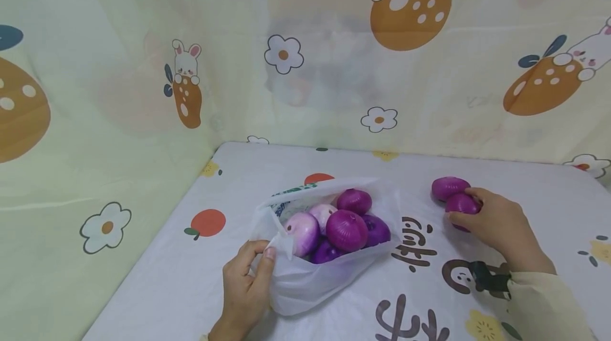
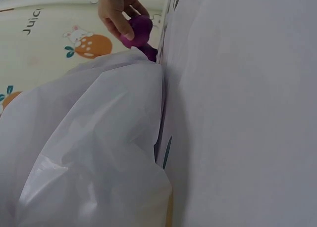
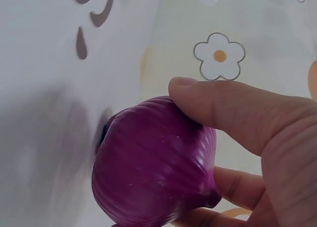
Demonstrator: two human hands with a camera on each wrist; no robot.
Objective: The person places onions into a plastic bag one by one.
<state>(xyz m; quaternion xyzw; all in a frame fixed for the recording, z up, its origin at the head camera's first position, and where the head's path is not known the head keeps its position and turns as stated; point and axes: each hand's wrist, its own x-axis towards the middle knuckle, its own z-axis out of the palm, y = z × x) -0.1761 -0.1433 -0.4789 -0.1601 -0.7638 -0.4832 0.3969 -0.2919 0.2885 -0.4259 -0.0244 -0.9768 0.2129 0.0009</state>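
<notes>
A white plastic bag (image 1: 315, 288) lies on the table with its mouth spread, showing several purple onions (image 1: 347, 230) and paler ones (image 1: 304, 233) inside. At the bag's left edge my left hand (image 1: 248, 277) pinches the plastic between thumb and fingers. Over on the right, my right hand (image 1: 498, 221) grips a purple onion (image 3: 153, 162) between thumb and fingers. Just behind that onion, overlapping it in the head view, is another purple onion (image 1: 448, 188) on the table. In the left wrist view the bag (image 2: 99, 148) hides much of the scene.
A white printed cloth (image 1: 162, 277) with fruit, flowers and brown lettering covers the table. Patterned curtains (image 1: 324, 81) with rabbits and flowers hang along the back and left side. A black strap (image 1: 489, 277) sits by my right wrist, beside a pale sleeve (image 1: 544, 304).
</notes>
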